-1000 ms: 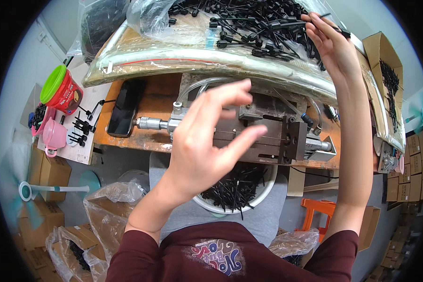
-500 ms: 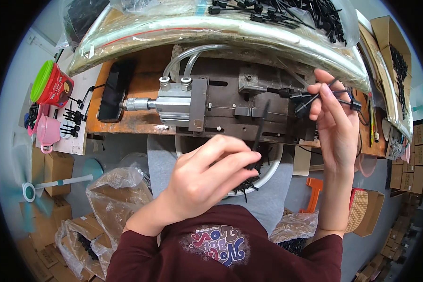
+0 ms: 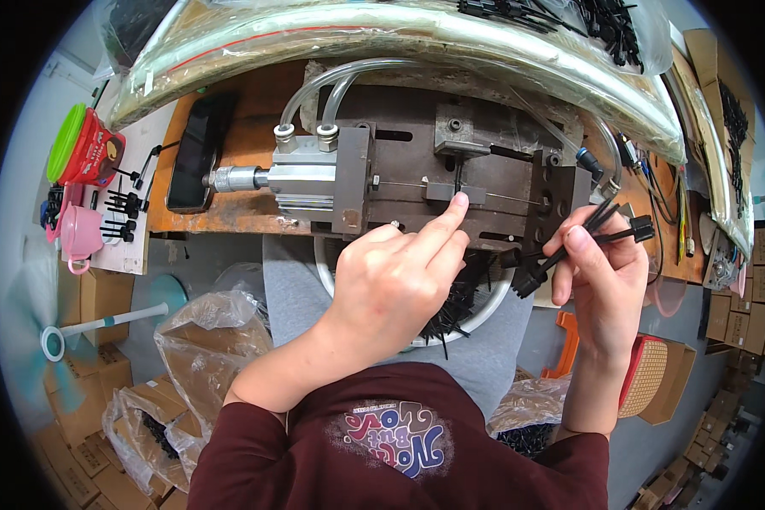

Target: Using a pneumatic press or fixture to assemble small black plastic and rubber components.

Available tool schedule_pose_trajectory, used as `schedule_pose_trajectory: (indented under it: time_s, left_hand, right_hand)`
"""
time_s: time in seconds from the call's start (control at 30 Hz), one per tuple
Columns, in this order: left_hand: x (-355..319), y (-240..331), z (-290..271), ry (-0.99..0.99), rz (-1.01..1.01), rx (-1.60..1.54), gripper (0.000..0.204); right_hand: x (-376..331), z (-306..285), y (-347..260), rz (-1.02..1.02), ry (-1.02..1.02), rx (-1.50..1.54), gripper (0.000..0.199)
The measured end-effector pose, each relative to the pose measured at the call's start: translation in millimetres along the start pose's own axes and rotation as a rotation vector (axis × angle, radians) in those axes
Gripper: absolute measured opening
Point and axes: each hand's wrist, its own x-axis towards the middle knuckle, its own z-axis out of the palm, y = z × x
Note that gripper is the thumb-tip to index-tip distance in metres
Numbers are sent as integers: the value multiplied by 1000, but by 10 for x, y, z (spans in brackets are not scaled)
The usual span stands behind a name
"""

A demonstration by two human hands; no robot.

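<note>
Black stemmed pieces (image 3: 455,316) lie heaped in the white basin (image 3: 490,314) on the worker's lap, closest to me, with more in the fingers above. The left hand (image 3: 404,285) has its index finger stretched out and the others curled beneath; its thumb is out of my sight, so I can't tell whether it grips anything. The right hand (image 3: 603,280) is closed loosely around a small clutch of the same pieces, heads poking out both sides, just off the near right corner of the metal fixture (image 3: 399,208).

A moment ago the left hand was holding up a dark strip on this side; now that fingertip is at the small block (image 3: 476,195), and a slender black rod (image 3: 458,172) runs from there toward the bracket (image 3: 455,136). I'd judge that a piece has passed from hand to fixture. The finger covers the rod's near end and the bracket hides its far one, so how it sits is hard to make out. The crossed stems in the right hand defy counting.

Beyond the clear hoses (image 3: 314,89), the plastic-wrapped tray edge (image 3: 399,30) carries another pile (image 3: 518,13), cut off overhead.
</note>
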Motion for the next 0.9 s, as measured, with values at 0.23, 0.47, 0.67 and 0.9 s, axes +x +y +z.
schedule_pose_trajectory:
  time_s: [0.23, 0.47, 0.67, 0.9]
  left_hand:
    - [6, 70, -156, 98, 65, -432, 39]
    - [-79, 67, -262, 81, 83, -430, 31]
    - [-59, 13, -64, 1, 2, -113, 26]
    - [18, 2, -41, -38, -26, -49, 24]
  right_hand:
    - [-41, 156, 38, 53, -30, -18, 10]
    - [-23, 186, 59, 76, -73, -2, 15]
    - [-92, 89, 45, 27, -61, 97, 20]
    - [-109, 8, 71, 71, -91, 124, 20]
